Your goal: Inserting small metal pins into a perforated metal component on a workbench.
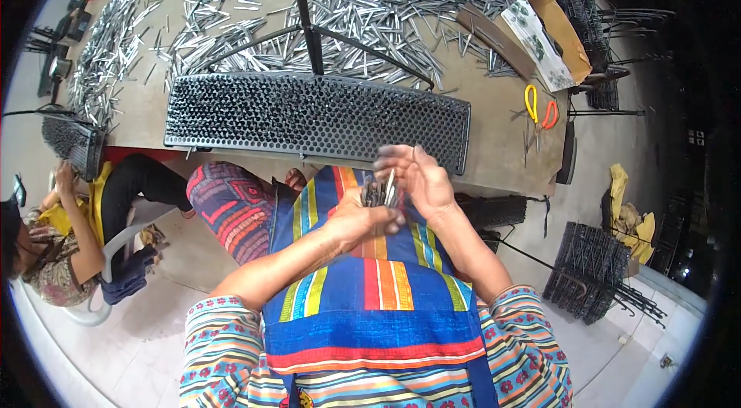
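Note:
My left hand is closed around a bundle of short, thin metal strips above my lap. Just to the right of the bundle, my right hand is raised with its fingers stretched out and a little blurred. One pale strip stands up from the bundle close to those fingers; whether they touch it is unclear. Beyond both hands, a long black perforated rack lies along the near table edge. Dark tips fill many holes on its left and middle, while open holes show toward its right.
Loose metal strips cover much of the table. Scissors with yellow and orange handles and an open cardboard box are at right. Another person sits at left. Black racks are stacked on the right floor.

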